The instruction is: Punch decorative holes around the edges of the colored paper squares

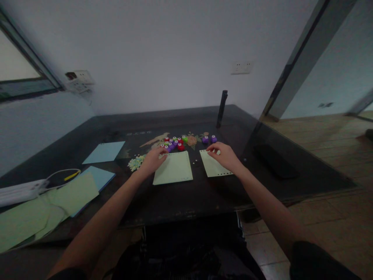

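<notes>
My left hand (154,158) is over the top left corner of a pale green sheet (174,169), its thumb and fingertips pinched together. Whatever lies between them is too small to make out. Over the upper part of a second pale sheet (217,168), with a row of dark marks along its lower edge, my right hand (223,154) has its fingers bent and thumb close to them; its hold is unclear. Small red, green and purple round pieces (175,143) are clustered just beyond the left sheet. Two purple ones (213,139) lie beyond the right sheet. A pile of small pale bits (135,163) is beside my left hand.
Blue sheets (105,152) and overlapping pale green sheets (75,193) lie at the left, near a white power strip (21,192) with a cable. A black upright object (222,109) stands at the back. A dark flat object (275,161) rests on the right of the black table (180,200).
</notes>
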`<state>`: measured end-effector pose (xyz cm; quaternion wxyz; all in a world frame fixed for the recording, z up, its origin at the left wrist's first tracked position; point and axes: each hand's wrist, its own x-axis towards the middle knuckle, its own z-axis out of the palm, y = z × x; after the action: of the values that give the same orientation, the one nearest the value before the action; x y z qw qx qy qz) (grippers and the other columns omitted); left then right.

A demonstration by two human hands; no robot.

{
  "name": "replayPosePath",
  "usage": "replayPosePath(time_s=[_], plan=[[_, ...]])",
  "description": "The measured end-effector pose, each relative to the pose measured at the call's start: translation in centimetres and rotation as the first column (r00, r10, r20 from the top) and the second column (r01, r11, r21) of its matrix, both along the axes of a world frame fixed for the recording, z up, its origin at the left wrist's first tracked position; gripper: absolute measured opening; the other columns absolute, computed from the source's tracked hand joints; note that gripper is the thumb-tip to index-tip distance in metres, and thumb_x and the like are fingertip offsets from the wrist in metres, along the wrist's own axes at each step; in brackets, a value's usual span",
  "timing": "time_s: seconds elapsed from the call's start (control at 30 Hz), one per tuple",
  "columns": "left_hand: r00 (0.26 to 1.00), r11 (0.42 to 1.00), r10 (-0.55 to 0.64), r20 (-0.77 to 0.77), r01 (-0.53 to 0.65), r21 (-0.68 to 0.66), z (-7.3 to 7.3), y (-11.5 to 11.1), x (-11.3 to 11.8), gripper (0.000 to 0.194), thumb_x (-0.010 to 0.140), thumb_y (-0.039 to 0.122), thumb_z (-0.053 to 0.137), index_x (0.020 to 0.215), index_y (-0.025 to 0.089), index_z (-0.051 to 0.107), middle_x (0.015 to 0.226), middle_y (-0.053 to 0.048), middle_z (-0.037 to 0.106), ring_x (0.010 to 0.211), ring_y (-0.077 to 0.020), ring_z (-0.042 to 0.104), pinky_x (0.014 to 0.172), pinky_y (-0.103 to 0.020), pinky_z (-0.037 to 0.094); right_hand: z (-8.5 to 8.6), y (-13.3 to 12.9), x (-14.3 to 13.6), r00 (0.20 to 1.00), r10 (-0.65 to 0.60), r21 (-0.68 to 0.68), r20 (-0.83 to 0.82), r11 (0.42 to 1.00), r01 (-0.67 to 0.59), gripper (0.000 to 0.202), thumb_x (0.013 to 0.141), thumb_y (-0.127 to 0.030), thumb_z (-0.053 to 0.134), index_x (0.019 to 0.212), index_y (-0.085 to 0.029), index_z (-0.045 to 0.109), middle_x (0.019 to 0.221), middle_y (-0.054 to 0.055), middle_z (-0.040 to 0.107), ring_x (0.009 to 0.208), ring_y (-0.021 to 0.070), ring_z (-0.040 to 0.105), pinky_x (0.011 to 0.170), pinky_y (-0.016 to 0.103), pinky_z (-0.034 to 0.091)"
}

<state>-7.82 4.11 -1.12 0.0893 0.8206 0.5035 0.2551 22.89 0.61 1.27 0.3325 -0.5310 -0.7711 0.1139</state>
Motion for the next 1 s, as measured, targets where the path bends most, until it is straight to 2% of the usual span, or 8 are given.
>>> replayPosePath(time_s=[0.13,0.23,0.3,0.43,0.63,0.87,1.0], plan=[[0.993,0.996,0.093,-0.075,-0.093,-0.002,-1.0,0.4,-2.8,0.026,0.079,0.025,0.052,0.101,0.015,0.06,0.103,-0.012,0.061,0.103,-0.0255,0.054,0.093,-0.041,0.04,0.7,1.9,-5.0,0.981,0.123,-0.085,0.148,0.99,-0.111,0.012,0.079,-0.02,0.059,0.086,-0.019,0.068,0.087,0.005,0.067,0.078,0.0172,0.06,0.072,0.029,0.044],[0.982,0.988,0.142,-0.124,-0.148,-0.037,-1.6,0.6,-3.1,0.038,0.079,0.034,0.053,0.111,0.013,0.056,0.11,-0.014,0.058,0.108,-0.0267,0.052,0.095,-0.042,0.039,0.1,3.5,-7.7,0.947,0.121,-0.138,0.296,0.987,-0.083,0.017,0.082,-0.024,0.058,0.094,-0.018,0.068,0.098,0.009,0.067,0.092,0.0223,0.06,0.079,0.033,0.044],[0.977,0.986,0.144,-0.157,-0.154,-0.055,-1.8,0.7,-3.0,0.043,0.079,0.038,0.054,0.115,0.014,0.055,0.113,-0.014,0.056,0.108,-0.0269,0.052,0.096,-0.041,0.039,-0.6,4.2,-8.6,0.92,0.1,-0.135,0.38,0.99,-0.052,0.023,0.083,-0.028,0.057,0.101,-0.016,0.066,0.11,0.013,0.062,0.106,0.0257,0.055,0.086,0.035,0.043],[0.979,0.992,0.086,-0.186,-0.101,-0.072,-1.7,0.6,-2.7,0.044,0.078,0.038,0.056,0.116,0.017,0.054,0.115,-0.012,0.056,0.108,-0.0255,0.052,0.096,-0.038,0.039,-2.4,4.8,-9.0,0.872,0.082,-0.091,0.483,0.995,-0.043,0.035,0.083,-0.034,0.057,0.11,-0.013,0.062,0.121,0.017,0.055,0.119,0.0296,0.043,0.094,0.039,0.038],[0.981,0.994,0.066,-0.182,-0.08,-0.071,-1.7,0.5,-2.8,0.046,0.075,0.036,0.059,0.117,0.017,0.055,0.113,-0.012,0.056,0.105,-0.0264,0.053,0.095,-0.039,0.039,-4.3,5.1,-8.8,0.877,0.061,0.008,0.476,0.997,-0.073,0.03,0.083,-0.035,0.057,0.104,-0.015,0.064,0.111,0.016,0.059,0.109,0.0305,0.048,0.086,0.041,0.042],[0.99,0.995,0.061,-0.127,-0.07,-0.07,-2.0,0.6,-3.1,0.04,0.074,0.035,0.061,0.11,0.018,0.058,0.11,-0.011,0.056,0.103,-0.0268,0.053,0.093,-0.041,0.039,-4.7,5.2,-8.8,0.899,-0.005,0.119,0.439,0.992,-0.053,0.027,0.077,-0.034,0.065,0.099,-0.019,0.062,0.102,0.011,0.061,0.1,0.0267,0.053,0.078,0.036,0.043],[0.988,0.996,0.071,-0.137,-0.078,-0.044,-1.8,0.5,-2.9,0.038,0.072,0.034,0.063,0.106,0.017,0.058,0.11,-0.011,0.055,0.107,-0.0273,0.051,0.094,-0.042,0.038,-4.6,5.1,-8.8,0.918,-0.012,0.146,0.396,0.988,-0.051,0.021,0.076,-0.027,0.066,0.095,-0.019,0.06,0.102,0.01,0.061,0.101,0.0247,0.053,0.078,0.034,0.042]])
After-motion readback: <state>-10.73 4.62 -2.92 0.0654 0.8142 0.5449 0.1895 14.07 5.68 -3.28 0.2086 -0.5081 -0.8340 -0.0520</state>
